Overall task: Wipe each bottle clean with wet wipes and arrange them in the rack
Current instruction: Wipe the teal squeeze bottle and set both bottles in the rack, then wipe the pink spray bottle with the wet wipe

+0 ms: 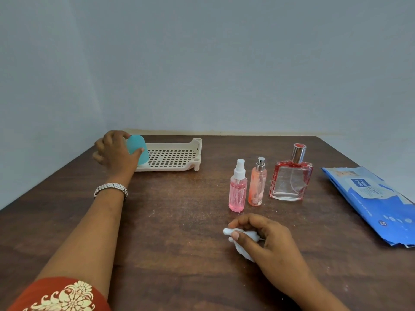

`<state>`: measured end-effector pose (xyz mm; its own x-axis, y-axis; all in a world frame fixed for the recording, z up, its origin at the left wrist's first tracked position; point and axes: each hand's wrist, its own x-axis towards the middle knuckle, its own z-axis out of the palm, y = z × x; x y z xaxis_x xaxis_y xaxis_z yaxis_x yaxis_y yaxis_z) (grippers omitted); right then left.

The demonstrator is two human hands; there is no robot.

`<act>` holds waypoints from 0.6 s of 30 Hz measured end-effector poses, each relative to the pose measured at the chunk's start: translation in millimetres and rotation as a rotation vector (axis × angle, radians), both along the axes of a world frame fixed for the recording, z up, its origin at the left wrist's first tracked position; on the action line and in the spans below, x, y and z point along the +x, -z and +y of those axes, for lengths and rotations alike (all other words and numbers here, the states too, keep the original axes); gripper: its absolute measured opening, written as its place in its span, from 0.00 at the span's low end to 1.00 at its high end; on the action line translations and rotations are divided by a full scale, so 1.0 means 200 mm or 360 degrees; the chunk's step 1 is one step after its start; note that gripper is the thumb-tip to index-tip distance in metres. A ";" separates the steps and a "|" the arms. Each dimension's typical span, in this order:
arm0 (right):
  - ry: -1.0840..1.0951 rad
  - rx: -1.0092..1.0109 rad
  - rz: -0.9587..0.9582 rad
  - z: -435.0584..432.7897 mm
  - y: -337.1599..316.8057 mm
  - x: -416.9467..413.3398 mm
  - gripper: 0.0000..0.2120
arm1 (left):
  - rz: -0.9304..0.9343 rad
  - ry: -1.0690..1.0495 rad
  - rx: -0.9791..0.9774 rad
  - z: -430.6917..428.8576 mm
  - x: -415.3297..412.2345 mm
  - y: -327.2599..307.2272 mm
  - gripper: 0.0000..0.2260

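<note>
Teal plastic fills my left hand [116,151]: I have my fingers [138,151] wrapped around a teal bottle [138,149], thumb across its front, holding it at the left end of the cream rack [173,157]. Its base meets the perforated floor there, and it leans a little to the left. This rack sits on the dark wooden worktop [179,221] at about 11 o'clock from me, its slotted floor otherwise bare.

At about 1 o'clock stand 3 more bottles in a row, all upright. First from the left is a pink spray bottle [237,191] with a clear cap, just beside it a slimmer orange spray bottle [257,185] with a silver nozzle, and then, slightly apart, a square glass perfume bottle [290,178] with red edges and a silver cap.

My right hand [267,239] rests on the worktop just in front of those 3, curled loosely around a crumpled white wet wipe [243,248], thumb pressing it against the other fingers.

Far out at 3 o'clock lies the blue wipes pack [377,205], flat, well apart from the bottles. I wear a metal watch [111,189] on my left wrist.
</note>
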<state>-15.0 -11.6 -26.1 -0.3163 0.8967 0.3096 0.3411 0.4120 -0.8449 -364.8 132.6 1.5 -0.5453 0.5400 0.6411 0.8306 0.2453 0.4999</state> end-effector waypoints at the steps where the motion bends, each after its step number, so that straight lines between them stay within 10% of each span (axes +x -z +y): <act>1: -0.0001 -0.0001 0.0005 0.00 0.00 0.00 0.04 | -0.0001 0.0008 0.0006 0.00 0.01 0.00 0.20; 18: 0.0010 0.0005 0.0051 0.01 0.01 0.00 0.05 | 0.0053 -0.0097 0.0063 0.03 0.03 0.01 0.20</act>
